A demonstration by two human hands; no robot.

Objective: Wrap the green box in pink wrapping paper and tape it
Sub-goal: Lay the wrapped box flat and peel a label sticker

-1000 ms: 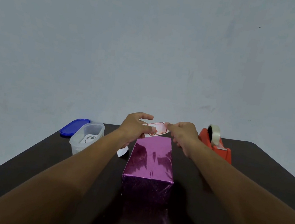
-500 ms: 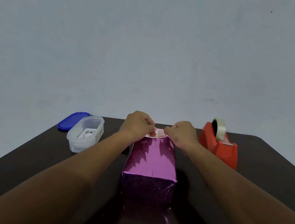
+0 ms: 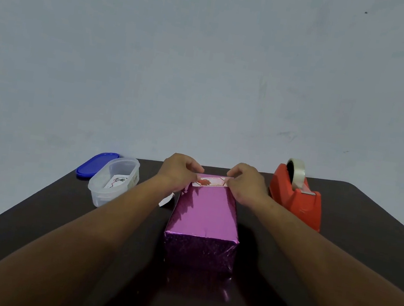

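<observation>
The box (image 3: pixel 204 215) lies lengthwise on the dark table, fully covered in shiny pink wrapping paper; no green shows. A small white sticker (image 3: pixel 209 181) with a red picture rests on the far end of its top. My left hand (image 3: pixel 180 171) pinches the sticker's left end and my right hand (image 3: pixel 246 183) pinches its right end. Both sets of fingertips press down at the box's far edge.
A red tape dispenser (image 3: pixel 296 200) with a clear roll stands right of the box. Left of it sit a clear oval tub (image 3: pixel 114 180) with stickers inside, its blue lid (image 3: pixel 95 166) behind, and a white paper scrap (image 3: pixel 167 199). The table (image 3: pixel 350 251) ends at a pale wall.
The sticker was held in the air above the box's far end; both hands have lowered it onto the top of the box.
</observation>
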